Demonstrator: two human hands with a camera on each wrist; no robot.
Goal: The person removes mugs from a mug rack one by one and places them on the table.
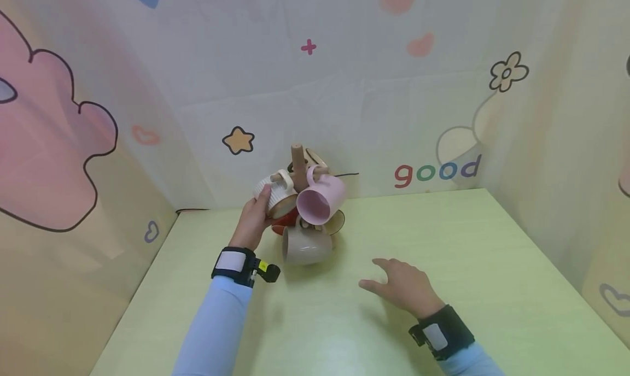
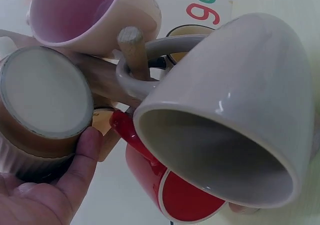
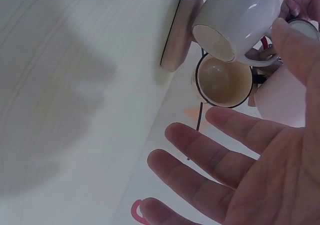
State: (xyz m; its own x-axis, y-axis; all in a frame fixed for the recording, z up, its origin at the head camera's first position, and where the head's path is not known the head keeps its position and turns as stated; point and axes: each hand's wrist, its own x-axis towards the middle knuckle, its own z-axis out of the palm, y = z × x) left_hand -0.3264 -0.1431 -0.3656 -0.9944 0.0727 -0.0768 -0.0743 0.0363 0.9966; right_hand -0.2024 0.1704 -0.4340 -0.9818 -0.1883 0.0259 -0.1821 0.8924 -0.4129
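one white mug: eight o'clock on the wooden rack, handle by a peg, left hand grasping its body. from here, likely light, stiff, breakable; ribbed sides should offer grip, best held round the body. pink mug, four o'clock; grey mug, six. right hand: beyond, four o'clock, fingers spread, holding nothing.

One white mug, one pink mug, one grey mug, one red mug and two cream mugs — six in all — are counted, alongside one wooden stand, two hands, two wrist straps and one tabletop.
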